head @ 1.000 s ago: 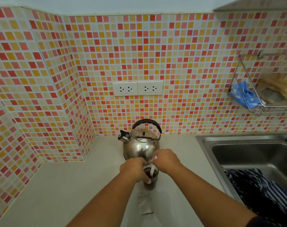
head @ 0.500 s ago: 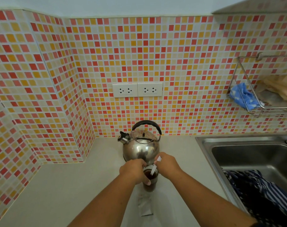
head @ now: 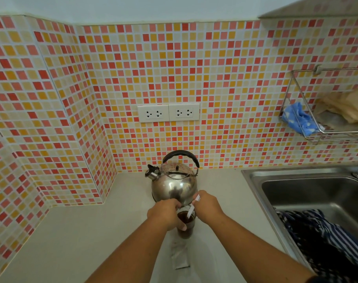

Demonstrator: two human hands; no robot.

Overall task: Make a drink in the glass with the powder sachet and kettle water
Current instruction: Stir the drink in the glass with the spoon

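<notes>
While left hand (head: 165,215) wraps glass (head: 186,222) just before kettle (head: 174,186) | right hand (head: 207,207) pinches white stirrer (head: 191,210) in dark drink | step: stirring | next: lift stirrer out.

Even, bright, diffuse light. Kettle (head: 175,185) shows soft reflections, no harsh glare. Tile lines bow toward frame edges around kettle. Focus sharp centrally; corners slightly soft.

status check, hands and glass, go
Left hand gripping glass, dark drink inside. Right hand holding white stick in it. Kettle close behind; nothing blocking.
</notes>
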